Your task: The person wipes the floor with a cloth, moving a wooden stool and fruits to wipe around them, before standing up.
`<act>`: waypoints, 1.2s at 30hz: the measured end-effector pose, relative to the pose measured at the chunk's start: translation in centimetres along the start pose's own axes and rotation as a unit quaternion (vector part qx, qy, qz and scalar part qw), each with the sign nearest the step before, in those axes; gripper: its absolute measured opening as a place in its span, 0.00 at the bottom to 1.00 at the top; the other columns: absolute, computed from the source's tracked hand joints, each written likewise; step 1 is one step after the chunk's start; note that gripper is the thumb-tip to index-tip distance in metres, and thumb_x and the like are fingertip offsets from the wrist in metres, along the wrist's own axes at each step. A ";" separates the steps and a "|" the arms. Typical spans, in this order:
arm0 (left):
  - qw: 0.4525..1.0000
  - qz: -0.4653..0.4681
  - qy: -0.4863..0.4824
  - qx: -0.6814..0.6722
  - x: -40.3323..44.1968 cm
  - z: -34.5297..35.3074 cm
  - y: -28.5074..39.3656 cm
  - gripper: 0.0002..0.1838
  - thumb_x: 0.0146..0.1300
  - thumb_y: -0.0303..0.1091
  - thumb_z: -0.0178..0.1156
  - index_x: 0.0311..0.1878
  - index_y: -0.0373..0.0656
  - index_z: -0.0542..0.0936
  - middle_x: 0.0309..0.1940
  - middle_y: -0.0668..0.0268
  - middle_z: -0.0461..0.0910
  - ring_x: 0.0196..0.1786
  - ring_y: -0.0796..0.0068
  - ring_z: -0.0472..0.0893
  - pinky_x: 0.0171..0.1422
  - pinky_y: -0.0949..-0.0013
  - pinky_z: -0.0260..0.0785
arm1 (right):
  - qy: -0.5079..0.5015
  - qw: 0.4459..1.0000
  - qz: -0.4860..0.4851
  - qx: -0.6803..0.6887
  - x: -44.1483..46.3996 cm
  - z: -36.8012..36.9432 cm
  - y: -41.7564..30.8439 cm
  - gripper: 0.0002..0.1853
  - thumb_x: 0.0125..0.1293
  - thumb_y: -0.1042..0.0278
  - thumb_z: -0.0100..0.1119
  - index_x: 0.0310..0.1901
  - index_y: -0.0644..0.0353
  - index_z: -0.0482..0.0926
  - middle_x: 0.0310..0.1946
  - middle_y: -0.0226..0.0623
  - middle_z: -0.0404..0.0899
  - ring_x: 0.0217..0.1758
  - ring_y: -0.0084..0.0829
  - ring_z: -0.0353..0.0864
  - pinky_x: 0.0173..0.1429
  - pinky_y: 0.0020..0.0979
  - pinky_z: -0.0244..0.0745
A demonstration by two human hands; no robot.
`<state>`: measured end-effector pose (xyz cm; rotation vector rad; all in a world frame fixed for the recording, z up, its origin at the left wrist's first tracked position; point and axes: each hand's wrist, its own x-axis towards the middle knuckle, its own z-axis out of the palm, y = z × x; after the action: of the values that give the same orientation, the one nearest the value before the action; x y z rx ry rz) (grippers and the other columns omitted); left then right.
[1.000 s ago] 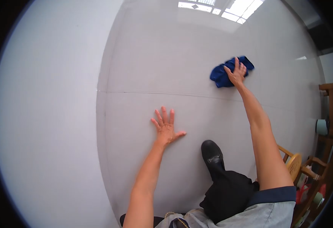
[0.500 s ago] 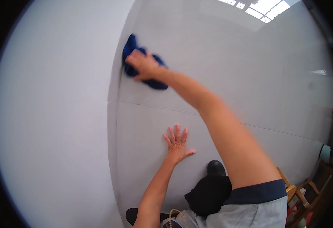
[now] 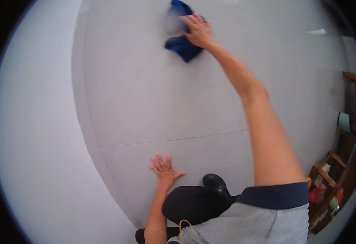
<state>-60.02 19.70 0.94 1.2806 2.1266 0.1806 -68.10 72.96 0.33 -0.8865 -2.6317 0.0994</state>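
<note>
My right hand [image 3: 198, 30] presses on a dark blue cloth [image 3: 184, 48] against the grey tiled floor [image 3: 165, 97], near the top of the view. Its fingers point to the left, slightly apart, and the cloth lies bunched on both sides of them. The cloth is blurred, with a pale patch between its two parts. My left hand [image 3: 165, 173] rests flat on the floor at the lower middle with its fingers spread, holding nothing. A thin tile seam runs just beyond its fingertips.
A white wall [image 3: 35, 122] rises on the left. My black shoe [image 3: 215, 183] and black-clad knee [image 3: 198, 205] are beside my left hand. At the right edge are wooden furniture [image 3: 354, 101], a pale green object [image 3: 343, 122] and red items [image 3: 318, 193].
My right hand and the cloth swept left to the wall's foot, then away from it and farther forward. My left hand remains spread on the floor. The view has shifted.
</note>
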 end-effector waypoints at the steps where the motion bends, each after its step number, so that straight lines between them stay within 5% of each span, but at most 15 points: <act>1: 1.000 -0.004 0.009 -0.001 -0.2 0.1 -0.1 0.63 0.34 0.67 0.60 0.67 0.52 0.35 0.65 0.47 0.20 0.64 0.37 0.21 0.57 0.31 0.16 | 0.006 1.000 0.010 -0.007 -2.6 -1.8 2.8 0.27 0.56 0.52 0.53 0.58 0.37 0.60 0.57 0.28 0.62 0.65 0.35 0.53 0.60 0.50 0.51; 9: 0.998 0.025 0.058 0.017 0.1 -2.4 1.1 0.58 0.38 0.58 0.64 0.67 0.50 0.39 0.65 0.44 0.26 0.64 0.31 0.26 0.60 0.33 0.22 | 0.001 0.998 0.061 0.001 -9.9 -5.2 9.0 0.30 0.56 0.49 0.53 0.60 0.38 0.56 0.59 0.29 0.56 0.66 0.39 0.48 0.61 0.51 0.50; 11: 0.985 -0.043 -0.156 0.057 2.0 -6.7 2.7 0.47 0.45 0.46 0.63 0.66 0.46 0.48 0.65 0.44 0.38 0.65 0.35 0.39 0.66 0.44 0.35 | -0.012 0.999 0.044 -0.009 -10.5 -4.7 10.1 0.29 0.56 0.50 0.53 0.59 0.38 0.57 0.59 0.30 0.56 0.67 0.39 0.47 0.60 0.52 0.53; 13: 0.984 0.074 -0.100 -0.124 4.9 -11.0 0.0 0.38 0.48 0.36 0.60 0.63 0.43 0.56 0.62 0.45 0.50 0.64 0.44 0.51 0.66 0.56 0.47 | -0.027 0.998 0.054 -0.013 -11.4 -5.2 10.3 0.29 0.55 0.50 0.53 0.59 0.38 0.57 0.59 0.30 0.56 0.67 0.39 0.46 0.59 0.52 0.53; 14: 0.985 0.155 0.011 -0.074 6.9 -12.1 -1.8 0.35 0.49 0.31 0.59 0.61 0.41 0.58 0.61 0.46 0.55 0.63 0.50 0.57 0.65 0.58 0.51 | -0.031 0.998 0.046 -0.010 -12.8 -5.9 10.3 0.29 0.55 0.51 0.54 0.59 0.38 0.57 0.59 0.30 0.56 0.67 0.40 0.47 0.59 0.51 0.54; 16: 0.983 0.168 0.054 0.058 11.6 -16.3 -4.3 0.31 0.51 0.26 0.56 0.61 0.41 0.59 0.61 0.48 0.55 0.62 0.48 0.58 0.64 0.59 0.53 | -0.038 0.998 0.043 0.006 -17.9 -7.5 9.9 0.29 0.55 0.53 0.55 0.58 0.39 0.58 0.58 0.31 0.57 0.66 0.40 0.48 0.59 0.49 0.55; 22: 0.946 0.193 0.240 0.101 19.1 -18.9 -10.9 0.29 0.54 0.31 0.56 0.60 0.40 0.60 0.61 0.50 0.55 0.63 0.51 0.56 0.64 0.58 0.51 | -0.027 0.980 0.195 -0.012 -33.9 -15.1 5.6 0.29 0.54 0.60 0.56 0.59 0.49 0.61 0.57 0.40 0.60 0.64 0.46 0.51 0.65 0.43 0.46; 28: 0.951 0.225 0.189 0.094 22.3 -17.8 -12.9 0.31 0.57 0.40 0.53 0.62 0.41 0.56 0.63 0.53 0.52 0.65 0.52 0.52 0.65 0.53 0.46 | 0.001 0.907 0.414 -0.078 -45.3 -15.1 1.8 0.32 0.57 0.60 0.54 0.63 0.49 0.53 0.61 0.42 0.53 0.67 0.47 0.44 0.66 0.43 0.44; 31: 0.959 0.179 0.161 0.152 22.7 -18.4 -12.0 0.41 0.55 0.52 0.53 0.66 0.43 0.48 0.66 0.51 0.41 0.68 0.49 0.43 0.65 0.45 0.40 | 0.019 0.875 0.472 -0.103 -48.2 -14.5 0.7 0.35 0.56 0.58 0.54 0.63 0.49 0.50 0.62 0.45 0.50 0.67 0.47 0.42 0.68 0.44 0.40; 33: 0.989 -0.023 -0.023 0.143 21.1 -18.6 -11.2 0.57 0.44 0.67 0.55 0.67 0.49 0.35 0.66 0.49 0.24 0.68 0.47 0.26 0.63 0.37 0.29 | -0.009 0.876 0.471 -0.101 -48.3 -14.2 1.0 0.37 0.55 0.58 0.55 0.64 0.50 0.48 0.63 0.46 0.49 0.68 0.46 0.41 0.68 0.44 0.37; 36: 0.986 -0.014 -0.102 0.129 24.7 -18.6 -13.1 0.66 0.34 0.74 0.55 0.66 0.51 0.27 0.62 0.47 0.14 0.64 0.45 0.15 0.61 0.35 0.21 | -0.046 0.883 0.457 -0.092 -48.0 -13.6 3.2 0.39 0.54 0.59 0.56 0.64 0.52 0.46 0.62 0.49 0.50 0.67 0.47 0.43 0.69 0.44 0.32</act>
<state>-88.53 37.31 -1.20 1.3503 2.0367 -0.2368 -26.02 46.18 -2.61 -2.1584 -2.0777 0.1282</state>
